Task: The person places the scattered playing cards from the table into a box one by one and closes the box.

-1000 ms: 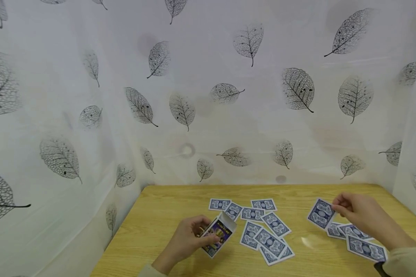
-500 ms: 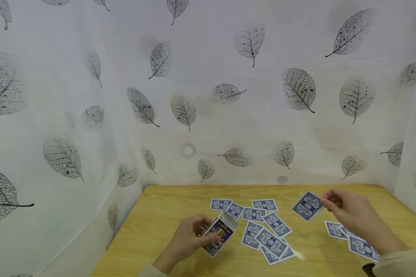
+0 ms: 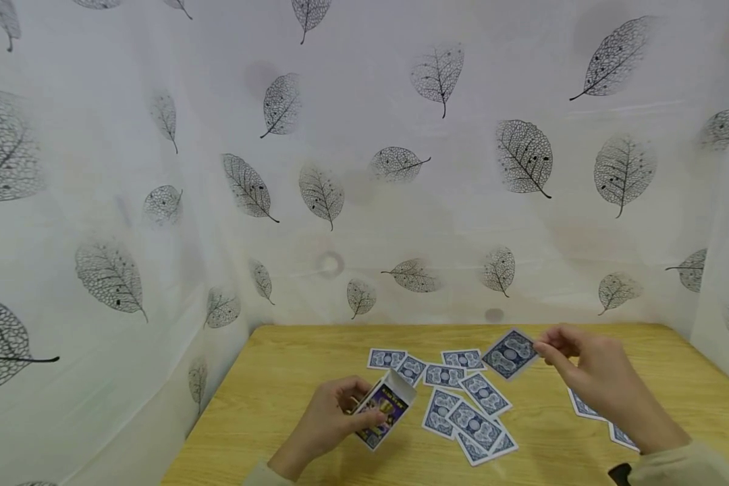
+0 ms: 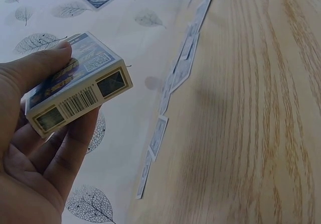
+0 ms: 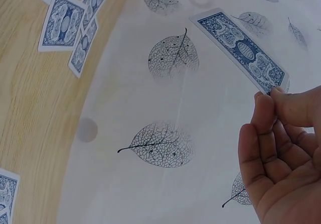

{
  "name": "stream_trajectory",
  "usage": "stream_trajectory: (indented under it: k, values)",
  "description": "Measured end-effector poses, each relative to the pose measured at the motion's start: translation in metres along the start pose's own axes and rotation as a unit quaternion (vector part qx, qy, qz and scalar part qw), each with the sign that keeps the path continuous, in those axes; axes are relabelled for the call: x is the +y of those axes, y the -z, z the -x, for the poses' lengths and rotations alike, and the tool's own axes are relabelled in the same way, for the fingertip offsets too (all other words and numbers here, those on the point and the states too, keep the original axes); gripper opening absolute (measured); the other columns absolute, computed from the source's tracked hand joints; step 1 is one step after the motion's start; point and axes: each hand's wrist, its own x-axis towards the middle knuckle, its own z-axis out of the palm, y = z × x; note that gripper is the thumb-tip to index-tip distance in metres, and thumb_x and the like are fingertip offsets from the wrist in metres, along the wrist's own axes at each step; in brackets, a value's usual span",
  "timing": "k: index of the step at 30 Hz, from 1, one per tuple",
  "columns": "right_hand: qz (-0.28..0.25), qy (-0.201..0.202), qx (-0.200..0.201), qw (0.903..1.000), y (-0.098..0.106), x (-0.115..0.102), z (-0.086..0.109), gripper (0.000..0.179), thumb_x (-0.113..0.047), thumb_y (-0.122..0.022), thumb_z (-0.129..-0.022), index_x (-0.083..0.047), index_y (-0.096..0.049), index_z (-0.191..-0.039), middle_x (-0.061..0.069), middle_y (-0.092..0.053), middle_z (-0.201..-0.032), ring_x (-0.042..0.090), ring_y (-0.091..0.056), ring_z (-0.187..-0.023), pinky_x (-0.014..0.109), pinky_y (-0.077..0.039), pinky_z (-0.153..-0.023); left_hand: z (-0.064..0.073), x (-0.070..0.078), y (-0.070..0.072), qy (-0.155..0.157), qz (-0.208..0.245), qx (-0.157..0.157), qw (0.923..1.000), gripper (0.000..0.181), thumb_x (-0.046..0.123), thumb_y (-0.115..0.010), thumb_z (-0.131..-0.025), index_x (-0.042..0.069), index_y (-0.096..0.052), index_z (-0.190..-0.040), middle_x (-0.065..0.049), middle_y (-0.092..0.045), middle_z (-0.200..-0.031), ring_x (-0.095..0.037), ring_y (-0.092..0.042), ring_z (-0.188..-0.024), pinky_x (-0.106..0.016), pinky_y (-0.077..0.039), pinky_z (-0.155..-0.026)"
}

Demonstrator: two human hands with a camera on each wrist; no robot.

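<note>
My left hand grips a small card box between thumb and fingers, tilted above the table; its white flap stands up at the upper end. The left wrist view shows the barcode end of the card box. A single blue-backed playing card is pinched by one corner between the thumb and forefinger of my right hand. That playing card is held up in the air, back side showing, in the right wrist view. Between the hands, several cards lie face down, some overlapping.
More face-down cards lie at the right, partly hidden behind the right forearm. The wooden table ends at a white curtain with a leaf print. A dark band is on the right wrist.
My right hand has carried the pinched card leftward, away from the right-hand cards and toward the middle group. The left hand and card box have stayed nearly still.
</note>
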Motion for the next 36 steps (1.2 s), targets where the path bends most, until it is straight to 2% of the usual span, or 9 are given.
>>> stream_trajectory:
  k: [5, 10, 18, 30, 36]
  values:
    - [-0.027, 0.021, 0.024, 0.9991, -0.006, -0.009, -0.001, 0.019, -0.002, -0.082, -0.092, -0.019, -0.075, -0.095, -0.010, -0.076, -0.083, -0.013, -0.065, -0.080, 0.015, -0.049, -0.059, 0.000, 0.002, 0.000, 0.002, 0.006, 0.002, 1.0000, 0.025, 0.024, -0.087, -0.091, 0.009, -0.075, -0.106, -0.010, -0.079, -0.100, -0.009, -0.072, -0.076, -0.025, -0.065, -0.068]
    - [-0.038, 0.012, 0.023, 0.9989, -0.009, -0.018, -0.001, 0.019, -0.002, -0.082, -0.092, -0.019, -0.074, -0.096, -0.012, -0.075, -0.084, -0.012, -0.065, -0.080, 0.017, -0.051, -0.061, 0.000, 0.005, -0.001, 0.002, 0.020, 0.002, 0.9998, 0.025, 0.021, -0.087, -0.091, 0.006, -0.075, -0.107, -0.011, -0.079, -0.100, -0.009, -0.071, -0.076, -0.024, -0.064, -0.067]
    - [-0.062, 0.032, 0.021, 0.9973, -0.016, -0.035, -0.002, 0.022, 0.001, -0.080, -0.093, -0.019, -0.071, -0.097, -0.017, -0.072, -0.081, -0.005, -0.067, -0.075, 0.011, -0.053, -0.068, 0.000, 0.005, 0.000, 0.004, 0.016, 0.004, 0.9999, 0.025, 0.023, -0.087, -0.091, 0.008, -0.075, -0.106, -0.010, -0.079, -0.100, -0.009, -0.072, -0.076, -0.025, -0.065, -0.068]
    - [-0.131, 0.050, 0.011, 0.9901, -0.039, -0.058, -0.001, 0.023, 0.003, -0.079, -0.093, -0.018, -0.071, -0.097, -0.015, -0.072, -0.082, -0.005, -0.065, -0.073, 0.019, -0.053, -0.060, 0.001, 0.003, 0.000, 0.002, 0.012, 0.004, 0.9999, 0.025, 0.024, -0.087, -0.092, 0.008, -0.075, -0.106, -0.011, -0.079, -0.101, -0.010, -0.073, -0.077, -0.026, -0.065, -0.068]
    - [-0.161, 0.047, -0.004, 0.9859, -0.051, -0.066, 0.003, 0.021, 0.002, -0.078, -0.094, -0.017, -0.071, -0.100, -0.014, -0.073, -0.084, -0.003, -0.065, -0.073, 0.021, -0.057, -0.065, 0.000, 0.002, 0.001, -0.002, 0.010, 0.005, 0.9999, 0.025, 0.025, -0.088, -0.091, 0.010, -0.075, -0.107, -0.011, -0.079, -0.101, -0.009, -0.072, -0.075, -0.026, -0.064, -0.067]
